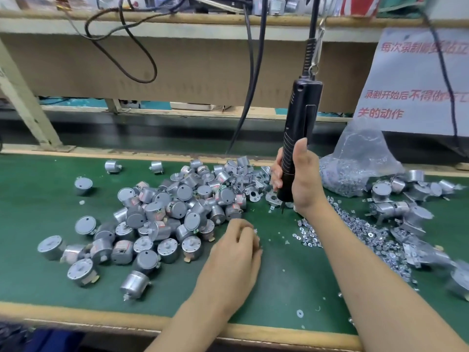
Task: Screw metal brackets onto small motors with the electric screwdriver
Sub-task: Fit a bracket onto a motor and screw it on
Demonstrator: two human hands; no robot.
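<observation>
Left hand rests on the green table, fingers curled, and I can't tell what they hold. Beyond it, motors are heaped left and screws are scattered right. Right hand grips the electric screwdriver upright, its bit beside the brackets.

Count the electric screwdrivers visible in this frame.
1. The electric screwdriver hangs upright from a clip over the green mat, gripped by the right hand, its bit pointing down near the brackets. Others may sit hidden on the cluttered shelf above.
</observation>
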